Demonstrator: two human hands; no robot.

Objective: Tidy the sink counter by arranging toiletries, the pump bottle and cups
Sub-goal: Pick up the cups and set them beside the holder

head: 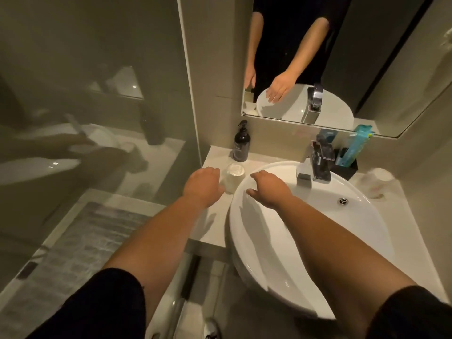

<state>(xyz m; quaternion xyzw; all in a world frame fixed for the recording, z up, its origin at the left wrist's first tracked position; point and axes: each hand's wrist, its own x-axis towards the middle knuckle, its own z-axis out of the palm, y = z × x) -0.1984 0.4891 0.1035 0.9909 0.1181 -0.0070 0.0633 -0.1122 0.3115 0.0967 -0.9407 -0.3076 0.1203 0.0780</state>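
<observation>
The scene is dimly lit in a warm yellowish cast. Glare is seen on the white basin (318,216), and soft arm shadows are thrown across its bowl. Straight lines are bowed near the frame edges; the glass panel (97,106) reflections are blurred.

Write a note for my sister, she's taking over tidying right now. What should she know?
Left hand: empty, by the near cup, not gripping it.
Right hand: empty, open over the sink.
Pump bottle stands at the back left of the counter.
Toiletries sit in the black holder right of the tap; second cup far right.
Left: arranging the cups, probably.
</observation>
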